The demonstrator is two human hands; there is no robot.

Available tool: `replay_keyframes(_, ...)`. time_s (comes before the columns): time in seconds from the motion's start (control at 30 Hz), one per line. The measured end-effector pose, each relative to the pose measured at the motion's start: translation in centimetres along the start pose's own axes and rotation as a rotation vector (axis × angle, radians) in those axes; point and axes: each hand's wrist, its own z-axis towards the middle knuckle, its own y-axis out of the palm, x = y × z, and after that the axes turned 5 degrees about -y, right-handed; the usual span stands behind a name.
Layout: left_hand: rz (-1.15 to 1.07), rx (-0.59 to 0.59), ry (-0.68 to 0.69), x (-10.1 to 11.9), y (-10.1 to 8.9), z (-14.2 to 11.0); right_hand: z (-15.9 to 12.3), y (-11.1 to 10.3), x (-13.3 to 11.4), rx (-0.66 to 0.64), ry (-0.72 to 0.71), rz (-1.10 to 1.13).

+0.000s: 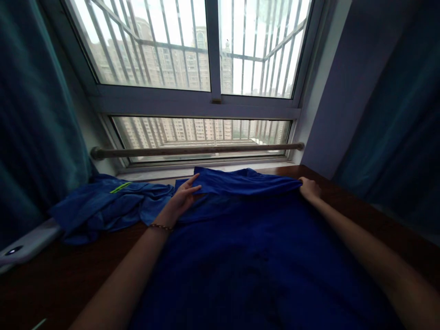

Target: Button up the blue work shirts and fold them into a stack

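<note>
A large dark blue cloth (247, 247), likely a garment, lies spread over the wooden surface in front of me. Its far edge is folded over into a brighter blue band. My right hand (310, 189) is closed on the right end of that fold. At the fold's left end, my left hand (184, 197) touches the fabric with thumb and forefinger stretched out and apart; its other fingers are partly hidden. A beaded bracelet circles the left wrist. Left of this hand, a crumpled blue garment (110, 206) with a yellow-green stripe lies in a heap.
A barred window (213, 105) stands straight ahead, with a horizontal rail (206, 150) across its lower pane. Dark blue curtains (37, 119) hang on both sides. A pale device (30, 245) lies at the left on the dark wooden surface (92, 270).
</note>
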Motion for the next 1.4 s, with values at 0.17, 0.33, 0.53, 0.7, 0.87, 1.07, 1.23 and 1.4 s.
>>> replay_keyframes(0.17,-0.072,-0.068,0.187,5.7,5.7,2.4,2.4,-1.5,0.2,-0.006,-0.117,-0.071)
replay_keyframes(0.33,-0.086,-0.147,0.292,11.2,9.4,5.3,-0.3,-0.6,0.8,-0.002,-0.407,-0.184)
replay_keyframes(0.53,-0.041,-0.169,0.261,11.4,8.3,4.0,-3.9,0.5,1.7,-0.012,-0.572,-0.264)
replay_keyframes(0.7,0.036,-0.004,0.106,7.9,3.6,0.3,-5.0,0.4,1.8,-0.008,-0.687,-0.240)
replay_keyframes(0.87,0.243,0.173,-0.120,1.1,-1.6,-4.1,-0.1,-2.4,1.6,-0.623,-0.723,-0.033)
replay_keyframes(1.07,0.344,0.241,-0.050,-4.2,-4.0,-6.1,6.2,-2.3,-2.8,-0.395,-0.446,0.102)
replay_keyframes(1.23,0.328,0.174,-0.013,-4.3,-4.2,-6.0,5.0,2.7,-6.0,-0.234,-0.320,0.058)
replay_keyframes(1.4,0.300,0.186,0.026,-4.5,-4.3,-6.3,6.7,3.4,-5.7,-0.097,-0.151,0.114)
